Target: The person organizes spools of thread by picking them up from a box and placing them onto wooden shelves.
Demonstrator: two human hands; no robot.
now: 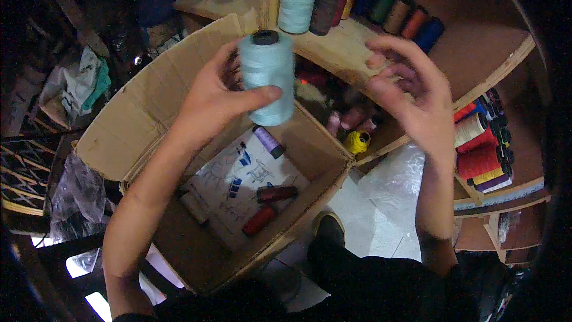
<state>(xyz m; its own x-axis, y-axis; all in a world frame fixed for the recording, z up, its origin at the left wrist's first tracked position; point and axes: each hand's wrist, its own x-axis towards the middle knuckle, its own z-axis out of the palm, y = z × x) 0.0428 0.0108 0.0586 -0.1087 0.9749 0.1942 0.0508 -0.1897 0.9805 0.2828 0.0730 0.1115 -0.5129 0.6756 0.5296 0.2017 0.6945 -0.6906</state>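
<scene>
My left hand [221, 89] is wrapped round a large light-blue spool of thread [268, 80], held upright above a cardboard box [322, 182]. To the right, my right hand [411, 86] is raised in front of the wooden shelf with its fingers curled and apart, and nothing shows between them. Inside the box lie a purple spool [268, 141], a dark red spool [277, 194], a red spool [259, 220] and a pale spool [195, 207]. They rest around a white sheet with blue drawings [229, 173].
A wooden shelf [345, 48] bears another light-blue spool [297, 5] and several coloured ones. Below it, a compartment holds a yellow spool [358, 141] and others. More spools [478, 152] fill shelves at right. Clear plastic [396, 179] lies on the floor near my shoe [329, 229].
</scene>
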